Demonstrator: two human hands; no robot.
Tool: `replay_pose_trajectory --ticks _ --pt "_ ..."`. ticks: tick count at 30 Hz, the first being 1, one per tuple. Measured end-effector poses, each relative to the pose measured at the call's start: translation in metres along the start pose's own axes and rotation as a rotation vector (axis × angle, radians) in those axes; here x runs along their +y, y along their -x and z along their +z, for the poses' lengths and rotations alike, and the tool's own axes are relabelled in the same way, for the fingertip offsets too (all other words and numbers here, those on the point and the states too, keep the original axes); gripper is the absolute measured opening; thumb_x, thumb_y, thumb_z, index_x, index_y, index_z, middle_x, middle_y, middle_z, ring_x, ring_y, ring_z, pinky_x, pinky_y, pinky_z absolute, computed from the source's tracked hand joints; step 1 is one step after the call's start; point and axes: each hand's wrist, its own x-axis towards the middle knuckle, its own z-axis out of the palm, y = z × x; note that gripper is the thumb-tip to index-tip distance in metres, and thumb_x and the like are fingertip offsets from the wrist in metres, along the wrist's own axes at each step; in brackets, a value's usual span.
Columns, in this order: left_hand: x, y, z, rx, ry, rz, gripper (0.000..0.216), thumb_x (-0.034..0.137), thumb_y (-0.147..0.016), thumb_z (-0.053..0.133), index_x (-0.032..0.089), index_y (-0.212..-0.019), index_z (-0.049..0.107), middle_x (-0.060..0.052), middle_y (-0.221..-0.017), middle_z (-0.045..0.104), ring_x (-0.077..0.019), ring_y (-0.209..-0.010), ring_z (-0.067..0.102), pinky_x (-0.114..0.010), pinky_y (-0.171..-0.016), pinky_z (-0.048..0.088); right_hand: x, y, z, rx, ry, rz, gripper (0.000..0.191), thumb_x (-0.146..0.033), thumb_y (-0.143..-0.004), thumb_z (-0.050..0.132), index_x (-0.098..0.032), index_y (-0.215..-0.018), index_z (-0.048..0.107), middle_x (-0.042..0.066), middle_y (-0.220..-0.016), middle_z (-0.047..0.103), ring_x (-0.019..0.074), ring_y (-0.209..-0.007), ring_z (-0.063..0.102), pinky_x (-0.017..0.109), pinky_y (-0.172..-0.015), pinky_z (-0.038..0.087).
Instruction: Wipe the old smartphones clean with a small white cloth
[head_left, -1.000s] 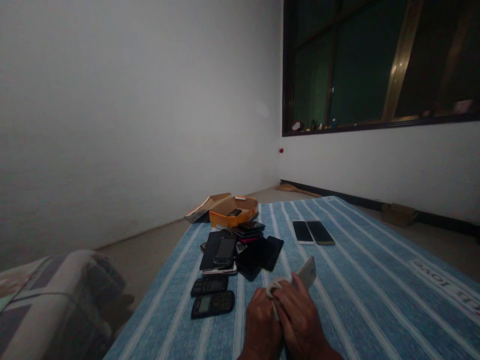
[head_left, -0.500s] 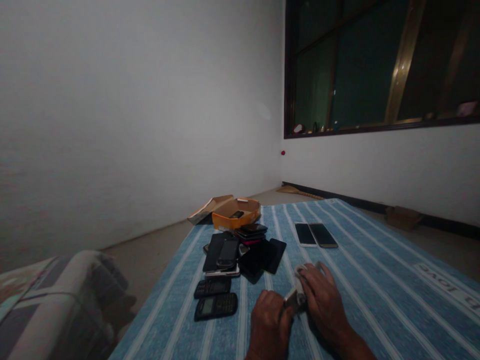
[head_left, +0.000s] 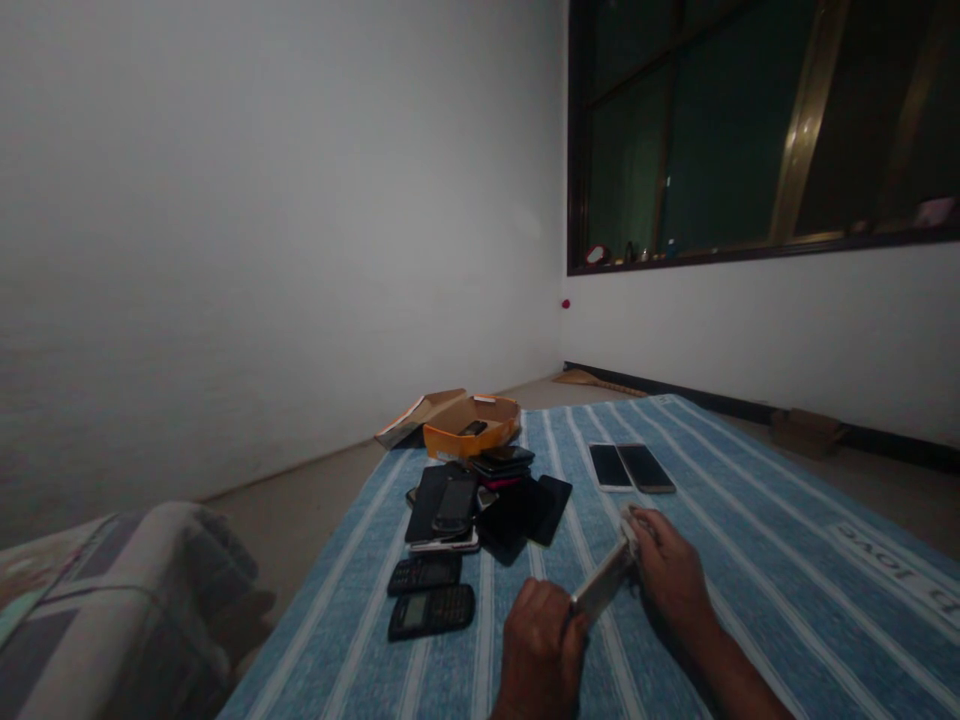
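Observation:
My left hand [head_left: 541, 640] is closed round the near end of a light-coloured smartphone [head_left: 600, 588], tilted above the striped cloth. At its far end my right hand [head_left: 666, 570] is closed on a pale crumpled cloth [head_left: 628, 530], which is pressed against the phone's edge. Two keypad phones, one with a grey screen [head_left: 432, 612] and a darker one [head_left: 424, 573], lie left of my left hand. Beyond the hands, a white phone [head_left: 610, 467] and a gold-rimmed phone [head_left: 646, 468] lie side by side.
Several dark phones are heaped, a slider-like black phone [head_left: 454, 503] on top. An orange box [head_left: 472, 436] with its lid [head_left: 421, 416] stands behind them. A blue striped cover [head_left: 712, 560] lies beneath everything. Grey fabric [head_left: 142, 610] drapes at the left.
My right hand has moved right and away along the phone with the cloth, so more of the phone shows. My left hand has kept its hold in nearly the same place.

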Motion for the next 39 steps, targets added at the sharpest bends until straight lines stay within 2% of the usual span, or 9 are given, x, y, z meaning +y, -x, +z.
replay_pose_trajectory --ticks 3,8,11,15,20,29,34,39 --pt "0.001 -0.001 -0.001 -0.003 0.005 0.002 0.021 0.007 -0.088 0.050 0.023 -0.076 0.045 -0.001 -0.067 0.058 -0.0183 -0.061 0.057 -0.029 -0.053 0.042 -0.006 -0.004 -0.003 0.044 -0.071 0.156 0.037 -0.053 -0.077 0.059 -0.020 -0.087 0.074 0.009 -0.088 0.076 0.0265 -0.077 0.069 0.035 -0.068 0.053" --pt "0.003 -0.001 -0.001 -0.013 0.006 0.000 0.023 0.005 -0.088 0.048 0.023 -0.075 0.043 -0.001 -0.067 0.058 -0.0187 -0.062 0.057 -0.029 -0.053 0.042 -0.006 -0.010 -0.007 0.133 -0.119 0.270 0.035 -0.051 -0.067 0.062 -0.019 -0.076 0.073 0.007 -0.071 0.072 0.0257 -0.069 0.066 0.035 -0.065 0.050" --pt "0.004 -0.002 -0.002 -0.020 -0.005 -0.016 0.023 0.005 -0.089 0.049 0.023 -0.075 0.043 -0.001 -0.067 0.058 -0.0188 -0.062 0.057 -0.028 -0.053 0.041 -0.003 -0.010 -0.007 0.099 -0.260 0.359 0.041 -0.053 -0.064 0.066 -0.017 -0.080 0.072 0.005 -0.069 0.071 0.0237 -0.065 0.065 0.033 -0.062 0.049" --pt "0.003 -0.003 -0.002 -0.022 0.003 -0.027 0.022 0.007 -0.089 0.049 0.022 -0.074 0.044 -0.001 -0.066 0.057 -0.0184 -0.061 0.057 -0.027 -0.053 0.042 0.000 -0.007 -0.009 -0.031 -0.425 0.427 0.051 -0.059 -0.063 0.073 -0.015 -0.089 0.072 0.004 -0.073 0.071 0.0210 -0.065 0.064 0.030 -0.060 0.049" --pt "0.003 -0.003 -0.002 -0.029 0.000 -0.041 0.022 0.009 -0.090 0.050 0.021 -0.073 0.046 -0.002 -0.066 0.059 -0.0184 -0.062 0.058 -0.027 -0.054 0.042 0.002 -0.005 -0.012 -0.140 -0.508 0.406 0.052 -0.058 -0.066 0.078 -0.015 -0.094 0.072 0.003 -0.079 0.072 0.0198 -0.071 0.066 0.028 -0.066 0.050" --pt "-0.001 -0.001 -0.001 -0.035 0.014 -0.110 0.018 0.009 -0.087 0.053 0.019 -0.072 0.053 -0.002 -0.067 0.061 -0.0183 -0.064 0.060 -0.027 -0.056 0.044 -0.023 -0.005 -0.010 -0.011 -0.641 0.391 0.052 -0.059 -0.057 0.083 -0.017 -0.084 0.069 0.000 -0.067 0.068 0.0159 -0.056 0.059 0.026 -0.055 0.046" --pt "-0.006 -0.001 0.004 -0.065 0.068 -0.245 0.017 0.011 -0.084 0.057 0.019 -0.068 0.057 -0.002 -0.067 0.063 -0.0188 -0.067 0.062 -0.027 -0.059 0.046 -0.042 -0.013 -0.016 0.027 -0.435 0.240 0.050 -0.061 -0.064 0.077 -0.016 -0.084 0.072 0.003 -0.070 0.069 0.0199 -0.062 0.062 0.029 -0.059 0.047" --pt "-0.010 -0.003 0.008 -0.174 0.049 -0.382 0.022 0.018 -0.085 0.062 0.018 -0.063 0.060 -0.003 -0.066 0.064 -0.0200 -0.069 0.063 -0.029 -0.061 0.046 -0.060 -0.010 -0.015 0.008 -0.212 0.012 0.039 -0.056 -0.080 0.066 -0.017 -0.086 0.072 0.004 -0.075 0.070 0.0210 -0.069 0.064 0.030 -0.063 0.048"
